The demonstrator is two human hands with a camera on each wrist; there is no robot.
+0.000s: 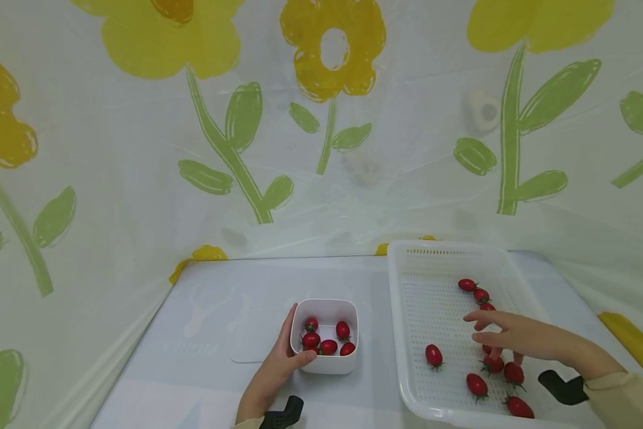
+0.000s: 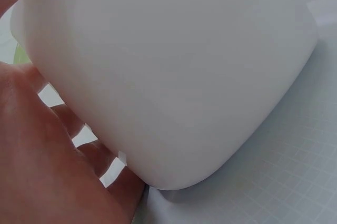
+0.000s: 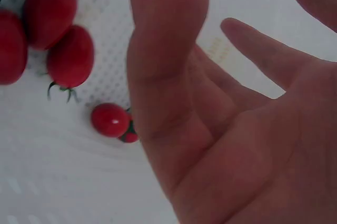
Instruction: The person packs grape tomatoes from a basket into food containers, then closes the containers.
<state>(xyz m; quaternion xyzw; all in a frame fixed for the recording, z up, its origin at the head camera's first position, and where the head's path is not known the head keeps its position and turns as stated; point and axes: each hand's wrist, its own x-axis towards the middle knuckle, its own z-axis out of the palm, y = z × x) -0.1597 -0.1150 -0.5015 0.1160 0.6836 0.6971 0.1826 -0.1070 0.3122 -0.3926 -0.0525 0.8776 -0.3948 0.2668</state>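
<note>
Left hand (image 1: 278, 361) grips box (image 1: 329, 365), right hand (image 1: 525, 337) over tomatoes (image 1: 434, 356)

Left thumb over near rim, fingers along box's left side. Right fingers spread, slightly bent, over basket (image 1: 425, 316); touch on tomatoes unclear. Some tomatoes in box, others in basket. Box left of basket, apart, both on desk (image 1: 192, 333). Flowered sheet (image 1: 139, 179) behind.

Toward four o'clock in the head view, a pale cream sleeve (image 1: 628, 398) ends behind the bare right hand (image 1: 506, 335), with a black, bent, round-cornered wrist piece (image 1: 564, 389) at its edge. Near seven o'clock, a matching cream cuff (image 1: 248, 423) and similar black clip (image 1: 285, 415) adjoin the left hand (image 1: 279, 358), also bare.
</note>
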